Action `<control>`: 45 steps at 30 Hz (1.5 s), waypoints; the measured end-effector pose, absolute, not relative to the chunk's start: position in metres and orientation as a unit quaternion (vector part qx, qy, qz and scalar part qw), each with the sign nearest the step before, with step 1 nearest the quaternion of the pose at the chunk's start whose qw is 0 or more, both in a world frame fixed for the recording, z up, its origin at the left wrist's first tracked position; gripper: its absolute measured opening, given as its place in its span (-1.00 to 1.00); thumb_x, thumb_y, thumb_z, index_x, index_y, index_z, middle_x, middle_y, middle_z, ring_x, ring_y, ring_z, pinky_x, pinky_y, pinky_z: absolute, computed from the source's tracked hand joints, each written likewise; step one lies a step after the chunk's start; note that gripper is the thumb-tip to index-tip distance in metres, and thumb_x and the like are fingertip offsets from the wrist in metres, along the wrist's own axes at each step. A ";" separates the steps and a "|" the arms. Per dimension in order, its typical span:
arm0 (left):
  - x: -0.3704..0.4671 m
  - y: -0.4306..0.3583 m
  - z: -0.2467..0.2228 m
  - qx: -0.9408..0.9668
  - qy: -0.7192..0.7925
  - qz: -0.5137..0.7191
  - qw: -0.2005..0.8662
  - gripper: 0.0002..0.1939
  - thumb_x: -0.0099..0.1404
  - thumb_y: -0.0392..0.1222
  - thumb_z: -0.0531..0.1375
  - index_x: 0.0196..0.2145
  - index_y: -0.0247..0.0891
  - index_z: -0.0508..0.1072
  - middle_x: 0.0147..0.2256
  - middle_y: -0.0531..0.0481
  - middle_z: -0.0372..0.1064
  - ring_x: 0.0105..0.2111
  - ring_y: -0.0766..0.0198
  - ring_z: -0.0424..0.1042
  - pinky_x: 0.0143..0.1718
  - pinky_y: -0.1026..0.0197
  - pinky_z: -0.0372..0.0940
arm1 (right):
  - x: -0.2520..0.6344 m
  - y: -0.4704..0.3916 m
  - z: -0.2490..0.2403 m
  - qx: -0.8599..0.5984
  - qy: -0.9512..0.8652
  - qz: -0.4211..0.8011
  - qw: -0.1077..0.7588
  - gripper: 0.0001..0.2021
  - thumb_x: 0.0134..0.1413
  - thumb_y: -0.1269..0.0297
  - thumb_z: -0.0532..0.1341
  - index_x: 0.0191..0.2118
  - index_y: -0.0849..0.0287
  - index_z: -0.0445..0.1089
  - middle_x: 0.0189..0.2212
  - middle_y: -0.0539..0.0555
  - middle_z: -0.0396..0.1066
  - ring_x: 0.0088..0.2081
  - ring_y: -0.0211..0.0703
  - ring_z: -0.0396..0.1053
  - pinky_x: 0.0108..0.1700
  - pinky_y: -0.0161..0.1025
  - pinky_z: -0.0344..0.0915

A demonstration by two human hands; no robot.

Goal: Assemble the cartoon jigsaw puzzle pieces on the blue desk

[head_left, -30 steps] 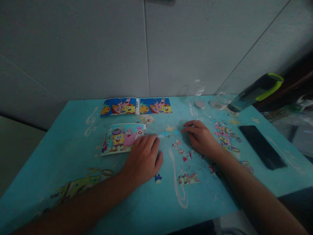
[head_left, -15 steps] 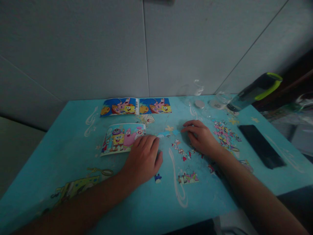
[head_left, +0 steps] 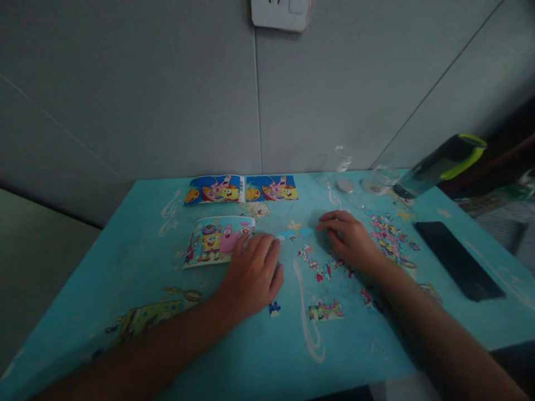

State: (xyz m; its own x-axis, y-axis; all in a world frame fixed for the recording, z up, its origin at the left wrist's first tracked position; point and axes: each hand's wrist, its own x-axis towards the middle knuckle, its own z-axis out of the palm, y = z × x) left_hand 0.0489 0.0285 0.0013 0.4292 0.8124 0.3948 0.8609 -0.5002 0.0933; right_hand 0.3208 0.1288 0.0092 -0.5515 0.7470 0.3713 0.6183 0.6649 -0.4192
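Pale-blue puzzle strip [head_left: 297, 233] — thin, narrow, lying on the worktop [head_left: 140, 250] between left hand [head_left: 253, 273] and right hand [head_left: 349, 239]. Left fingers loosely bent, right fingertips at strip's right end; can't tell if either grips. Light, level fingertip pressure should suit it. Knobbly loose pieces [head_left: 388, 235] right; curled picture card [head_left: 219, 242] by left hand — see-through bottle [head_left: 430, 167] far right.

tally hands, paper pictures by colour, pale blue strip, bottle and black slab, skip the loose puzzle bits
Hands: 2
Dark blue pictures: 2
Light picture: 1
Pale blue strip: 1
Bottle: 1
Black slab: 1
Total: 8
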 end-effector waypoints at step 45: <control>0.000 -0.011 -0.003 -0.938 -0.267 -0.202 0.086 -0.65 0.48 -0.40 0.02 0.10 -0.32 0.48 -0.11 -0.10 0.52 -0.06 0.13 0.41 0.08 -0.03 0.16 | 0.333 0.129 0.022 -0.414 -0.834 0.119 0.345 -0.68 0.14 0.55 0.10 -0.18 0.07 0.54 -0.19 0.08 0.54 -0.11 -0.05 0.46 0.04 -0.04 0.35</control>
State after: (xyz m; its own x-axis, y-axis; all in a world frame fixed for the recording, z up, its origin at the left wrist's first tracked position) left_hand -0.0004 -0.0107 -0.0027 0.7758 0.4670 0.4243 0.5365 -0.8422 -0.0539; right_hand 0.3327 0.1294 0.0220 -0.4200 0.7722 0.4768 0.6081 0.6295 -0.4838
